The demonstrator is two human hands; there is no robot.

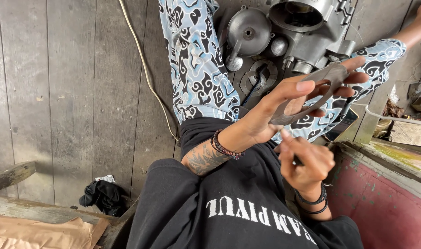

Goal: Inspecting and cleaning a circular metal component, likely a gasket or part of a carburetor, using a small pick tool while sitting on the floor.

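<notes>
My left hand (284, 108) holds a flat grey metal ring plate (332, 76) by its edge, fingers spread along it, above my lap. My right hand (307, 161) is curled just below the plate's near end, gripping a small dark tool (297, 160) that is mostly hidden in the fist. Both wrists wear bead bracelets. I sit on the floor in blue patterned trousers and a black shirt.
A grey metal engine casing (307, 32) stands on the wooden plank floor between my legs, with a round cover (247, 30) and ring plates (261, 74) beside it. A pale cable (146, 74) runs across the floor. A black rag (104, 196) lies at lower left. A reddish box edge (381, 184) is at right.
</notes>
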